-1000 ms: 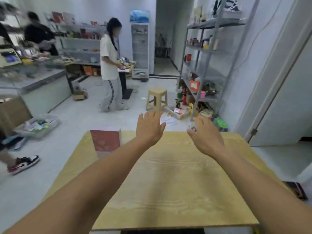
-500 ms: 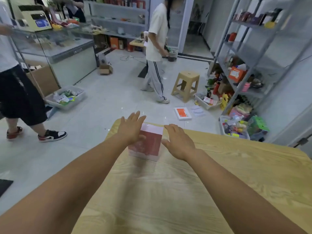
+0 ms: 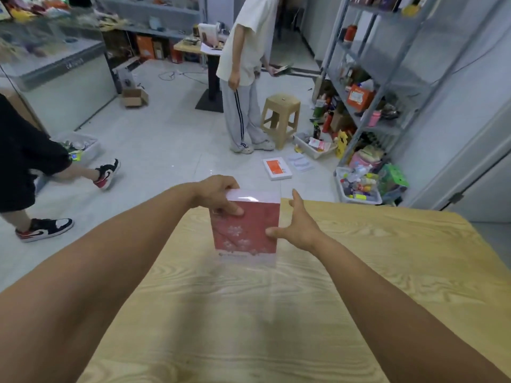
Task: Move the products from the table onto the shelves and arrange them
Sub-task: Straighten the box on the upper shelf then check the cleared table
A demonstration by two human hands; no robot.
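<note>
Presently the red box (image 3: 246, 230) stands upright near the table's (image 3: 359, 272) far edge, not yet shelved. The left hand (image 3: 218, 194) grips its top left corner, thumb on the front. The right hand (image 3: 300, 228) has its fingers (image 3: 296, 196) spread straight, thumb touching the box's right side. The shelves (image 3: 381, 87) stand well apart, so carrying and arranging remain.

The left hand (image 3: 218, 194) is hiding the red box's (image 3: 246, 230) upper-left corner, its fingers disappearing behind. Blur is smearing the box's lower print. At nine o'clock the edge is cropping a person in black shorts (image 3: 22, 161); at twelve, a person in white (image 3: 243, 51) is being cut off at the shoulders.
</note>
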